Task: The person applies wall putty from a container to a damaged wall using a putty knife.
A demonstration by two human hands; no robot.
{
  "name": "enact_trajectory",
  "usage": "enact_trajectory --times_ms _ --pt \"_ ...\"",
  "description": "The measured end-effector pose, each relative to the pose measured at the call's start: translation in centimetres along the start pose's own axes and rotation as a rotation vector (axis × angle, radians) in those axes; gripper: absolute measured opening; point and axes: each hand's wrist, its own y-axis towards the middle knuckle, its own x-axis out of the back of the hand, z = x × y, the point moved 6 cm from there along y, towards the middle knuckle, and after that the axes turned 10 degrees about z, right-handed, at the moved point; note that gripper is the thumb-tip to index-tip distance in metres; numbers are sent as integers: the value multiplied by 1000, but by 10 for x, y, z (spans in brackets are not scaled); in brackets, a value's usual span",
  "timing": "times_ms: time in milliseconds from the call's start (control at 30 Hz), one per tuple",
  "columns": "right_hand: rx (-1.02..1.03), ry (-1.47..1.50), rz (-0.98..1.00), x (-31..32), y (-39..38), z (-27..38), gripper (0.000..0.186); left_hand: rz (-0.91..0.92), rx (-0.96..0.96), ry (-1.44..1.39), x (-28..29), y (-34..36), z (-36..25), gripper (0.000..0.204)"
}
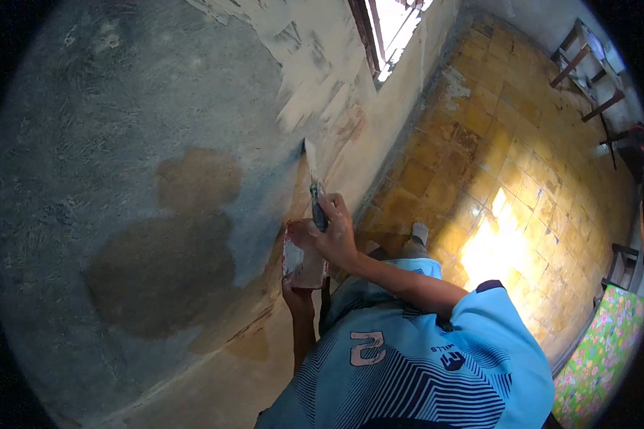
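Observation:
My right hand (338,234) is closed round the dark handle of a putty knife (310,163). Its pale-smeared blade points up toward the wall (193,93), and the tip appears to meet the grey surface there. Just below, my left hand (298,297) grips the lower end of a shallow tray (306,266) with a reddish, stained rim. Whitish residue coats the inside of the tray. Some of my left fingers are hidden behind it. Rough streaks of cream-coloured filler (300,71) cover the upper wall, beside bare grey plaster.
A barred window (393,32) opens in the wall ahead. Yellow floor tiles (465,150) stretch to the right, with a bright sun patch. A wooden table frame (587,68) stands at the far right; a flowered cloth (601,350) covers something at the lower right.

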Motion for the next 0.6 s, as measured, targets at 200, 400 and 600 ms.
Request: enact_trajectory --times_ms 200,400,600 --pt "-94 91 -181 51 28 -26 33 -12 -68 -46 -4 4 -6 56" --pt "15 35 -191 39 90 -32 30 -22 -1 -54 -15 -5 -3 49" --pt "211 -208 -212 -8 24 12 29 58 35 -58 -9 -3 3 50"
